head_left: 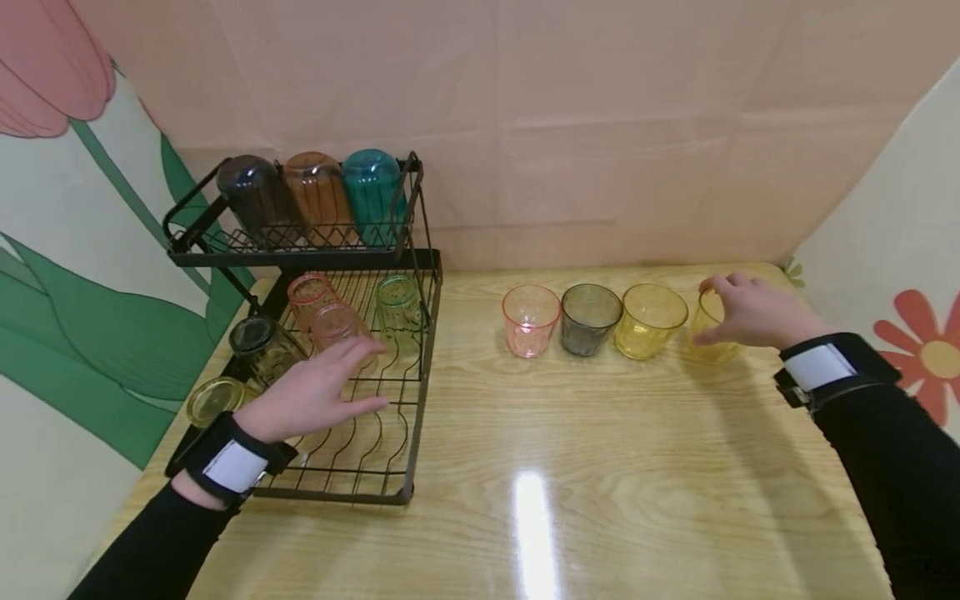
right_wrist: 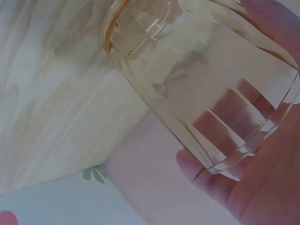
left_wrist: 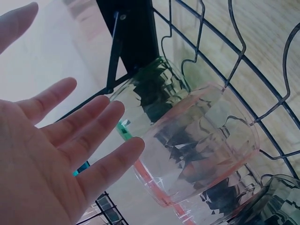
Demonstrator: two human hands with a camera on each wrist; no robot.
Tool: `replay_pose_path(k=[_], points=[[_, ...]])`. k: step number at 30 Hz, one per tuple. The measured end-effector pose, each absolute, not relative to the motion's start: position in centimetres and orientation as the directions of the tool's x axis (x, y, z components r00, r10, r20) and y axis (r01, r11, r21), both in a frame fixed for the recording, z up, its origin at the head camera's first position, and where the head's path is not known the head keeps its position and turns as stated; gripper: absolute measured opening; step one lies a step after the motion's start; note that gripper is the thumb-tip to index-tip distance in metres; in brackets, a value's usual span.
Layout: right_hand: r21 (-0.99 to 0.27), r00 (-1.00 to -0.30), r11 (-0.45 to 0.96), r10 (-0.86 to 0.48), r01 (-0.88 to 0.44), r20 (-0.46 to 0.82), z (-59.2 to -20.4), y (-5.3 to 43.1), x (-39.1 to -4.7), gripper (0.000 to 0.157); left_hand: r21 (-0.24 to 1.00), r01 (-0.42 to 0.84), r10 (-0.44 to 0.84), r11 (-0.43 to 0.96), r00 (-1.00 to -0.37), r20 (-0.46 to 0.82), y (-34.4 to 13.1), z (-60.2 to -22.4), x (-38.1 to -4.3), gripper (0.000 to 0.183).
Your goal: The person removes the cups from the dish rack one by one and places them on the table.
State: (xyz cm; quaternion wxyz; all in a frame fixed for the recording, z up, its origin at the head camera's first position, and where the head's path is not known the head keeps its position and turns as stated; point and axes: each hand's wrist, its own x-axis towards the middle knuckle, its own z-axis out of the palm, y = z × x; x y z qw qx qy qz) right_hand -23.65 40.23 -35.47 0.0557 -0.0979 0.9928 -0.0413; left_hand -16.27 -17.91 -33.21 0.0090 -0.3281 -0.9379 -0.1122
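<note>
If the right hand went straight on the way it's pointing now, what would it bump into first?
Probably the yellow glass at the row's right end: the right hand points left towards it, so the held glass would likely touch first. Heights are hard to judge; it might pass above.

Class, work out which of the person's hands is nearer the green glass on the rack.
Left. The left hand hovers over the rack's lower tier, close to the green glass; the right hand is far off rightward, holding a yellow glass.
</note>
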Motion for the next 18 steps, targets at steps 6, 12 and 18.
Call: replay_pose_path(k=[6, 12, 18], points=[[-0.138, -0.977, 0.977, -0.179, -0.163, -0.115, -36.1, 39.9, -23.8, 0.103, 0.201, 0.615, 0.613, 0.762, -0.786, 0.08, -17.9, -33.3, -16.2, 0.07], [-0.127, -0.979, 0.977, -0.184, -0.173, -0.084, -36.3, 39.3, -24.1, 0.103, 0.203, 0.615, 0.614, 0.762, -0.786, 0.075, -17.9, -33.5, -16.2, 0.071], [-0.121, -0.978, 0.975, -0.196, -0.187, -0.069, -36.6, 39.2, -24.1, 0.107, 0.216, 0.599, 0.601, 0.771, -0.797, 0.061, -17.9, -33.6, -16.1, 0.071]])
